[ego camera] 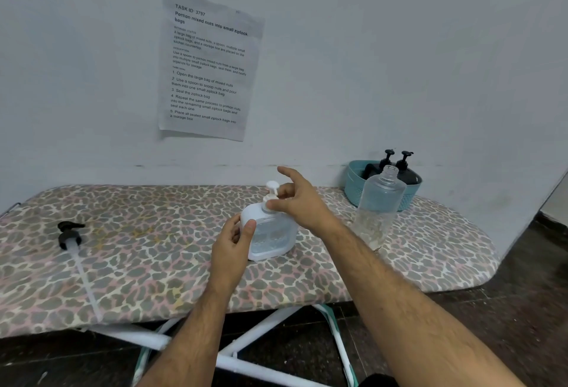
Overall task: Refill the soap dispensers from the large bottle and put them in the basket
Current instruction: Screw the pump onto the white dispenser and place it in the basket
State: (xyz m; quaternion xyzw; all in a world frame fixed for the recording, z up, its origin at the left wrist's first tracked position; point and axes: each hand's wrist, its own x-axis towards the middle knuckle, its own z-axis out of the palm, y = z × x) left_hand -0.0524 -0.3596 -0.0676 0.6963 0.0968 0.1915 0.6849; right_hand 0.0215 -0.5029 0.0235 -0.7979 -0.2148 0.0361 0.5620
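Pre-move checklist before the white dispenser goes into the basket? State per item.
1. White dispenser steadied: ok, left hand grips its side, and it stands upright on the board.
2. Pump on the neck: ok, right hand pinches the pump collar; fully screwed down, cannot tell.
3. Dispenser filled: cannot tell, the body hides the level.
4. Room in the basket: cannot tell, two dark dispensers already stand inside and the large bottle blocks part of the view.
5. Path to the basket: not ok, the large bottle stands uncapped directly in front of it.
6. Loose black pump: ok, lying far left, out of the way.
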